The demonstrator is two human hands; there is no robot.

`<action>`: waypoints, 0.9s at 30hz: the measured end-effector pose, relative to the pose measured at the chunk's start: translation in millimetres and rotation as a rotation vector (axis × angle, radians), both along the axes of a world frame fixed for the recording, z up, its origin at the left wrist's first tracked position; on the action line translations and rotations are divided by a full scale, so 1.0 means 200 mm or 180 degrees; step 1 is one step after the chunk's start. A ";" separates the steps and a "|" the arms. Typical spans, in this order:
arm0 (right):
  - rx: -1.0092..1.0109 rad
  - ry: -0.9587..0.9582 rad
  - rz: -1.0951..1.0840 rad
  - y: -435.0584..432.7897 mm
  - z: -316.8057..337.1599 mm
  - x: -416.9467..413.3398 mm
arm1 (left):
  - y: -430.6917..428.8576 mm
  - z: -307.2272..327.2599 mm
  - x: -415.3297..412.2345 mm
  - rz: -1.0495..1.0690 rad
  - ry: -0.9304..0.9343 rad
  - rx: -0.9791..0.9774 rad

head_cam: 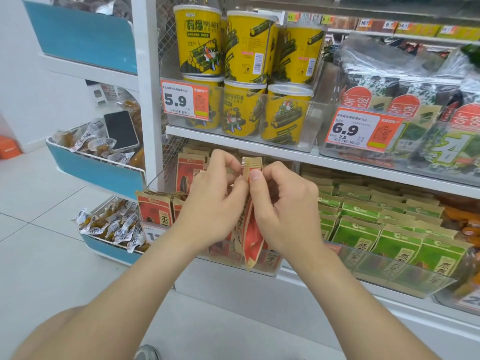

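Both the left hand [215, 203] and right hand [285, 211] pinch a red packet [253, 237] upright, sealed end up.

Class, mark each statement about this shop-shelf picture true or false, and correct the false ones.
1. The left hand and the right hand both hold one red packet. True.
2. The yellow canisters stand on a shelf below the hands. False: they stand on the shelf above the hands.
3. A phone lies in a blue-fronted bin at the left. True.
4. The price tag in front of the yellow canisters reads 6.9. False: it reads 5.9.
5. Green packets fill the tray to the right of the hands. True.
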State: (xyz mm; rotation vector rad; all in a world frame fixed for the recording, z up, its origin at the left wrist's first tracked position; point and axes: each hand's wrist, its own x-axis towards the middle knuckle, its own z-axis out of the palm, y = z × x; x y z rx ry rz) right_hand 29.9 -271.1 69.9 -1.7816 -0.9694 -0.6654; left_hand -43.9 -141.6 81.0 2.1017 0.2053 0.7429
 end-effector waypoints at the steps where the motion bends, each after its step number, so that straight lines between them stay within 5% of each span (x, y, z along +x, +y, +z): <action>1: -0.0008 -0.0041 -0.0016 0.00 0.00 0.00 | 0.01 0.00 0.00 -0.0031 0.0020 -0.0015; 8: 0.0213 0.0620 0.0331 -0.02 0.04 0.01 | 0.03 0.03 -0.01 0.0205 -0.0175 -0.0443; 13: -0.0736 0.0958 0.0632 -0.03 0.03 0.03 | 0.07 0.05 0.00 0.0908 -0.0528 -0.0692; 21: -0.1118 0.0453 0.0360 -0.03 -0.01 0.04 | 0.08 0.05 -0.01 0.0517 0.0364 -0.0803; 27: -0.0883 0.0628 0.0637 -0.01 0.00 0.02 | 0.09 0.07 -0.02 0.0492 0.0392 -0.1354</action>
